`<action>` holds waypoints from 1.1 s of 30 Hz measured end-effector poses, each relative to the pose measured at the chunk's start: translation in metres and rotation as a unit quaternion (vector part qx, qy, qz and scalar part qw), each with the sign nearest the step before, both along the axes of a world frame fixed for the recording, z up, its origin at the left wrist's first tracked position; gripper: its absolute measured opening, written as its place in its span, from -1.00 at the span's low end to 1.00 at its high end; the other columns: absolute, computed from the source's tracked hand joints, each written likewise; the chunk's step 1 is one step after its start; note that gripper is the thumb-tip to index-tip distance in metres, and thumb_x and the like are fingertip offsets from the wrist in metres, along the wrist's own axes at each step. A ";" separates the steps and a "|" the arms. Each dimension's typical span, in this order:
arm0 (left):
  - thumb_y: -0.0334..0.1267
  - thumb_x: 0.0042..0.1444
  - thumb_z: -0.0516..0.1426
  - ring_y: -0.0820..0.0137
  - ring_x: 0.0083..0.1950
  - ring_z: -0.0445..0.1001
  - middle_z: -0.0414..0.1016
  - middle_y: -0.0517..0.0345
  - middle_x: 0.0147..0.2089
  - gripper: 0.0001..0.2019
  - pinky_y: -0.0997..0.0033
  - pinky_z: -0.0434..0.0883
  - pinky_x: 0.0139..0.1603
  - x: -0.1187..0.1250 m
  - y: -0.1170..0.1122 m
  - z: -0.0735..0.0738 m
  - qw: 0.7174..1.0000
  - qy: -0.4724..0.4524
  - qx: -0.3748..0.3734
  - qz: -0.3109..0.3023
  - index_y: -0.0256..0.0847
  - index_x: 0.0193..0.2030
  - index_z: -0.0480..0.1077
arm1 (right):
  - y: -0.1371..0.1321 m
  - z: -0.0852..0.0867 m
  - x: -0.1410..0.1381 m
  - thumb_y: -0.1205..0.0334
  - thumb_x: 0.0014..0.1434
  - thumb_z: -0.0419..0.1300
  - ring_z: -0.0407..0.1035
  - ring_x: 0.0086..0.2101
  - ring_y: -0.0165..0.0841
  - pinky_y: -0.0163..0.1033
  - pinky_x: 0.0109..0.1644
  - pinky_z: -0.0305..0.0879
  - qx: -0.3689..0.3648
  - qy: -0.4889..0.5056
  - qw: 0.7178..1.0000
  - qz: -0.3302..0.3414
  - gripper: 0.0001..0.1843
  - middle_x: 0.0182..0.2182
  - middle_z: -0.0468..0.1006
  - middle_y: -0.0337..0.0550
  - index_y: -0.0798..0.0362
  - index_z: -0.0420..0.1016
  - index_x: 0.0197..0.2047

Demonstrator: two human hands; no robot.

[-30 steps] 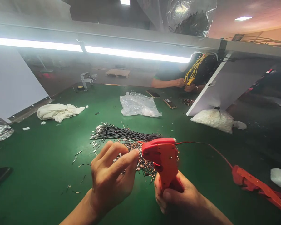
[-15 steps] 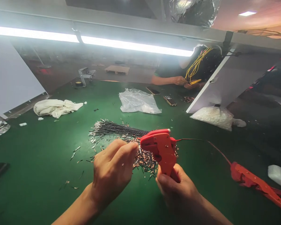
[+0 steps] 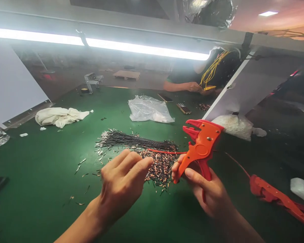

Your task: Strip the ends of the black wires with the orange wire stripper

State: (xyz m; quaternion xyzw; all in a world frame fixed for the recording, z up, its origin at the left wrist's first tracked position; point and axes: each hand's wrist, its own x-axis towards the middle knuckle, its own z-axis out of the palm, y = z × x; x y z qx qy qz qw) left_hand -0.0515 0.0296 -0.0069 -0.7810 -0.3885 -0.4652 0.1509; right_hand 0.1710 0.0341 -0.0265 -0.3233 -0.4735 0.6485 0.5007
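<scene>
- The green table (image 3: 40,168) fills the view, under a long strip light (image 3: 142,50) on an overhead rail.
- A white slanted panel (image 3: 12,84) stands at the far left and another (image 3: 245,91) at the right.
- Across the table a second person's hands (image 3: 197,88) hold yellow wires (image 3: 212,69); two phones (image 3: 183,108) lie near them.
- A crumpled white cloth (image 3: 58,116) lies at the left, a clear plastic bag (image 3: 149,110) at the far middle, and a bag of white pieces (image 3: 234,126) at the right, beside the panel.
- A second red tool (image 3: 278,199) lies flat at the right edge, well apart from the hands.
- A bundle of black wires (image 3: 134,141) lies mid-table, with a heap of cut copper-tipped ends (image 3: 158,168) just in front of it and a red wire (image 3: 167,152) across them.
- The left hand (image 3: 121,185) hovers palm down at the near edge of the heap, fingers loosely curled and thumb close to the forefinger; I cannot tell whether it pinches anything.
- The right hand (image 3: 207,192) is wrapped round the handles of an orange-red wire stripper (image 3: 201,146), raised above the table to the right of the heap, its jaws parted and pointing up and left.
</scene>
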 end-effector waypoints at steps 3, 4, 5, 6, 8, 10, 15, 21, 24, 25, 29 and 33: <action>-0.62 0.04 0.19 0.46 -0.40 0.26 0.44 0.18 -0.42 -0.75 0.46 0.28 -0.39 0.008 -0.001 -0.006 0.999 0.026 -0.002 -0.041 -0.26 -0.18 0.45 | -0.004 0.003 -0.004 0.23 0.20 0.25 0.40 -0.29 -0.30 -0.16 -0.16 0.36 0.024 -0.039 0.998 -0.031 -0.87 -0.28 0.52 -0.17 0.00 0.49 -0.15; -0.62 0.04 0.19 0.45 -0.38 0.27 0.45 0.17 -0.40 -0.75 0.43 0.29 -0.35 0.011 -0.002 -0.009 0.998 0.036 -0.002 -0.050 -0.26 -0.18 0.45 | -0.005 0.003 -0.005 0.23 0.20 0.25 0.41 -0.30 -0.31 -0.16 -0.17 0.37 0.021 -0.039 0.999 -0.031 -0.86 -0.30 0.51 -0.19 -0.01 0.48 -0.14; -0.62 0.05 0.18 0.43 -0.35 0.29 0.46 0.15 -0.39 -0.76 0.40 0.30 -0.31 0.012 -0.003 -0.010 0.997 0.047 -0.001 -0.059 -0.26 -0.18 0.46 | -0.006 0.003 -0.007 0.23 0.20 0.25 0.41 -0.32 -0.32 -0.16 -0.18 0.38 0.017 -0.040 0.999 -0.028 -0.86 -0.31 0.50 -0.20 -0.01 0.47 -0.14; -0.61 0.07 0.16 0.41 -0.32 0.30 0.46 0.14 -0.37 -0.77 0.37 0.31 -0.27 0.013 -0.003 -0.012 0.996 0.060 -0.002 -0.068 -0.26 -0.18 0.46 | -0.007 0.003 -0.008 0.23 0.20 0.25 0.40 -0.32 -0.33 -0.16 -0.18 0.39 0.011 -0.040 0.999 -0.029 -0.86 -0.33 0.50 -0.21 0.00 0.47 -0.15; -0.58 0.13 0.13 0.38 -0.28 0.32 0.47 0.10 -0.33 -0.80 0.33 0.31 -0.22 0.014 -0.004 -0.012 0.993 0.083 -0.005 -0.083 -0.28 -0.17 0.45 | -0.008 0.002 -0.010 0.24 0.18 0.26 0.40 -0.34 -0.34 -0.17 -0.18 0.39 -0.004 -0.038 0.999 -0.021 -0.86 -0.34 0.49 -0.22 0.01 0.46 -0.16; -0.56 0.17 0.09 0.36 -0.26 0.33 0.47 0.06 -0.32 -0.83 0.30 0.31 -0.19 0.014 -0.005 -0.012 0.991 0.097 -0.005 -0.089 -0.31 -0.16 0.44 | -0.009 0.003 -0.011 0.25 0.17 0.27 0.40 -0.35 -0.36 -0.19 -0.19 0.39 -0.018 -0.030 0.999 -0.008 -0.86 -0.36 0.48 -0.23 0.02 0.46 -0.18; -0.57 0.21 0.01 0.33 -0.25 0.33 0.46 0.00 -0.30 -0.82 0.29 0.35 -0.22 0.012 -0.004 -0.009 0.987 0.120 0.008 -0.106 -0.39 -0.15 0.42 | -0.009 0.005 -0.011 0.22 0.18 0.26 0.41 -0.38 -0.38 -0.22 -0.26 0.40 -0.029 -0.006 0.999 0.021 -0.87 -0.38 0.46 -0.24 0.04 0.46 -0.20; -0.52 0.25 -0.02 0.32 -0.27 0.37 0.46 -0.02 -0.31 -0.82 0.29 0.40 -0.27 0.018 -0.005 -0.017 0.980 0.148 -0.019 -0.129 -0.42 -0.15 0.39 | -0.007 0.004 -0.011 0.25 0.12 0.29 0.37 -0.43 -0.41 -0.27 -0.32 0.35 -0.027 -0.064 0.998 -0.012 -0.85 -0.42 0.44 -0.27 0.05 0.41 -0.24; -0.52 0.22 0.04 0.35 -0.31 0.37 0.47 0.00 -0.32 -0.85 0.33 0.39 -0.33 0.016 -0.005 -0.017 0.988 0.118 -0.014 -0.098 -0.42 -0.12 0.40 | -0.007 0.005 -0.009 0.22 0.15 0.26 0.38 -0.38 -0.37 -0.22 -0.23 0.36 -0.012 -0.063 0.998 0.002 -0.84 -0.38 0.45 -0.23 0.05 0.41 -0.20; -0.53 0.18 0.09 0.38 -0.33 0.37 0.46 0.02 -0.33 -0.85 0.36 0.38 -0.35 0.015 -0.005 -0.015 0.993 0.090 -0.004 -0.072 -0.41 -0.11 0.40 | -0.007 0.004 -0.008 0.20 0.16 0.25 0.39 -0.35 -0.35 -0.20 -0.21 0.35 -0.008 -0.049 0.999 0.022 -0.82 -0.36 0.46 -0.21 0.05 0.41 -0.18; -0.63 0.02 0.23 0.49 -0.35 0.37 0.47 0.12 -0.33 -0.75 0.46 0.37 -0.34 0.006 -0.005 -0.001 0.997 -0.035 0.046 0.040 -0.33 -0.16 0.44 | -0.006 -0.004 -0.003 0.18 0.18 0.24 0.41 -0.31 -0.30 -0.14 -0.20 0.33 -0.029 0.029 0.986 0.160 -0.76 -0.32 0.49 -0.13 0.08 0.42 -0.10; -0.60 0.06 0.22 0.49 -0.33 0.39 0.48 0.15 -0.31 -0.73 0.44 0.39 -0.34 -0.002 -0.008 0.006 0.993 -0.071 0.069 0.060 -0.24 -0.13 0.46 | -0.008 -0.015 -0.002 0.14 0.15 0.28 0.42 -0.34 -0.29 -0.12 -0.22 0.30 -0.059 0.069 0.962 0.257 -0.70 -0.35 0.49 -0.10 0.13 0.44 -0.11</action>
